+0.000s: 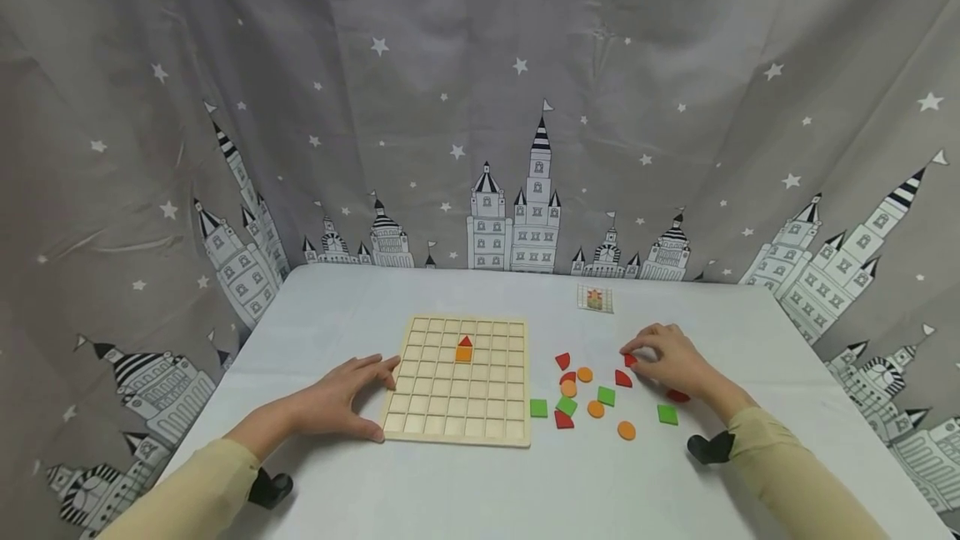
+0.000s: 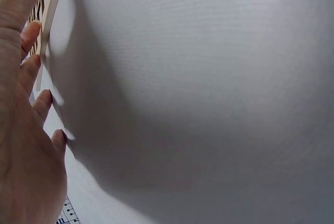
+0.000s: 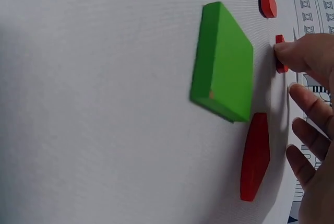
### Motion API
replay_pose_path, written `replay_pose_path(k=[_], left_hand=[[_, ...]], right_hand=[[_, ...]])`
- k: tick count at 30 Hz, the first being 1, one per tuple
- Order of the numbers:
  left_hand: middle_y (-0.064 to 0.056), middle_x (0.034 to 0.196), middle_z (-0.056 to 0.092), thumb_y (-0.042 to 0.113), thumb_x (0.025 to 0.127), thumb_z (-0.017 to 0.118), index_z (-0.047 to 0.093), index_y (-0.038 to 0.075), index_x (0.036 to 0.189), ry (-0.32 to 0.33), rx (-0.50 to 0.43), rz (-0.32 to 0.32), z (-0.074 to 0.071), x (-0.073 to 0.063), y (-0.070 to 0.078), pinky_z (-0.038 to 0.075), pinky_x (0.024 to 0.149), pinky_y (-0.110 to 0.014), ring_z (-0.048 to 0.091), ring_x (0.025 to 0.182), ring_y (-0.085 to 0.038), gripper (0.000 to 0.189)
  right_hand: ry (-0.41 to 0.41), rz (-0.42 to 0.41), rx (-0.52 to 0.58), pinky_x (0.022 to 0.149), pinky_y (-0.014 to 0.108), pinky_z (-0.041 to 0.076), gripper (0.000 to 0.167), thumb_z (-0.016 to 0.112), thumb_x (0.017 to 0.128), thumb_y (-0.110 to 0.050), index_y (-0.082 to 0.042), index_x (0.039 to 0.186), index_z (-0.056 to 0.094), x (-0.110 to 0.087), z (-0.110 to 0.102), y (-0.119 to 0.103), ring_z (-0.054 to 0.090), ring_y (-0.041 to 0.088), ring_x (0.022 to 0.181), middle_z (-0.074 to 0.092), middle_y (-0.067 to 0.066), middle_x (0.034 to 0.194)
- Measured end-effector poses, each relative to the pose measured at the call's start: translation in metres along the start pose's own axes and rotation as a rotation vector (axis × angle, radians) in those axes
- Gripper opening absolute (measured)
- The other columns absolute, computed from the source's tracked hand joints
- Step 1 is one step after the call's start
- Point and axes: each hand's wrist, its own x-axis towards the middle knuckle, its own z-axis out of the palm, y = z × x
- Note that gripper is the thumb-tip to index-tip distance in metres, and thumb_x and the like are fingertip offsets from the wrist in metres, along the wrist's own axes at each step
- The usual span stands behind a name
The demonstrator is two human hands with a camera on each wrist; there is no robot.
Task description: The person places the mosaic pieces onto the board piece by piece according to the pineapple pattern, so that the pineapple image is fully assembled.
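White tabletop (image 1: 450,490): left fingers (image 1: 366,427), spread, touch the gridded board (image 1: 498,408); right fingers (image 3: 303,54) pinch a half-hidden red piece (image 1: 629,360).

One board (image 1: 495,387), one card (image 1: 596,299), one red triangle (image 1: 466,342), one orange square (image 1: 464,354), four orange discs (image 1: 626,430), four green squares (image 1: 667,415) and six other red pieces (image 1: 623,378) are showing.

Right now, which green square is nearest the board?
The leftmost green square, beside the right edge of the board; the others lie farther right.
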Motion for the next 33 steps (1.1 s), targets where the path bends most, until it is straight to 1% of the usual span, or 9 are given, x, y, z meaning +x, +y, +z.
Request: replay_pose_path(k=[2, 7, 14, 21, 25, 28, 33], left_hand=[[-0.007, 0.165, 0.033, 0.06, 0.071, 0.086, 0.056, 0.031, 0.116, 0.003, -0.001, 0.006, 0.0, 0.0, 0.0, 0.016, 0.116, -0.074, 0.022, 0.15, -0.047, 0.062], [-0.008, 0.165, 0.034, 0.059, 0.071, 0.087, 0.056, 0.031, 0.115, 0.006, 0.004, 0.021, 0.0, 0.001, 0.0, 0.017, 0.115, -0.074, 0.022, 0.15, -0.048, 0.061], [-0.007, 0.165, 0.033, 0.059, 0.07, 0.087, 0.056, 0.031, 0.114, 0.002, -0.005, 0.013, 0.0, 0.001, -0.001, 0.016, 0.116, -0.073, 0.021, 0.15, -0.047, 0.061], [-0.008, 0.165, 0.033, 0.059, 0.07, 0.087, 0.056, 0.032, 0.114, 0.006, 0.002, 0.017, 0.0, 0.001, -0.001, 0.015, 0.116, -0.073, 0.021, 0.15, -0.047, 0.06], [-0.008, 0.164, 0.034, 0.059, 0.071, 0.087, 0.056, 0.031, 0.115, 0.008, -0.002, 0.032, 0.0, 0.0, -0.001, 0.016, 0.116, -0.073, 0.022, 0.15, -0.047, 0.06], [-0.007, 0.164, 0.034, 0.059, 0.071, 0.087, 0.056, 0.031, 0.115, 0.008, -0.002, 0.035, 0.001, 0.0, -0.001, 0.016, 0.116, -0.073, 0.022, 0.15, -0.047, 0.06], [-0.008, 0.164, 0.034, 0.059, 0.071, 0.087, 0.056, 0.031, 0.114, 0.011, -0.005, 0.03, 0.001, 0.0, -0.001, 0.016, 0.116, -0.074, 0.022, 0.15, -0.048, 0.06]], right_hand=[[0.02, 0.008, 0.002, 0.102, 0.064, 0.041, 0.022, 0.078, 0.09, -0.025, -0.02, 0.111, 0.076, 0.001, 0.0, 0.001, 0.043, 0.04, 0.123, 0.061, 0.012, 0.124], [0.062, 0.014, -0.008, 0.105, 0.064, 0.039, 0.028, 0.081, 0.088, -0.035, -0.016, 0.107, 0.074, 0.001, 0.0, 0.002, 0.045, 0.041, 0.122, 0.063, 0.013, 0.121], [0.029, 0.044, 0.008, 0.107, 0.067, 0.037, 0.026, 0.078, 0.087, -0.028, -0.016, 0.11, 0.073, -0.003, -0.002, 0.007, 0.04, 0.043, 0.128, 0.059, 0.015, 0.127], [0.061, 0.05, -0.021, 0.107, 0.067, 0.038, 0.028, 0.082, 0.085, -0.039, -0.018, 0.1, 0.071, -0.002, 0.0, 0.016, 0.04, 0.044, 0.128, 0.06, 0.016, 0.126], [0.06, 0.032, -0.008, 0.107, 0.067, 0.036, 0.026, 0.082, 0.086, -0.034, -0.02, 0.106, 0.073, -0.003, 0.001, 0.014, 0.042, 0.042, 0.127, 0.061, 0.014, 0.126], [0.043, 0.02, 0.01, 0.108, 0.068, 0.033, 0.026, 0.081, 0.086, -0.029, -0.022, 0.111, 0.075, -0.002, 0.002, 0.01, 0.041, 0.043, 0.128, 0.06, 0.014, 0.128], [0.034, 0.012, 0.024, 0.108, 0.07, 0.031, 0.022, 0.08, 0.087, -0.025, -0.022, 0.108, 0.075, -0.001, 0.0, 0.006, 0.04, 0.045, 0.127, 0.059, 0.015, 0.128]])
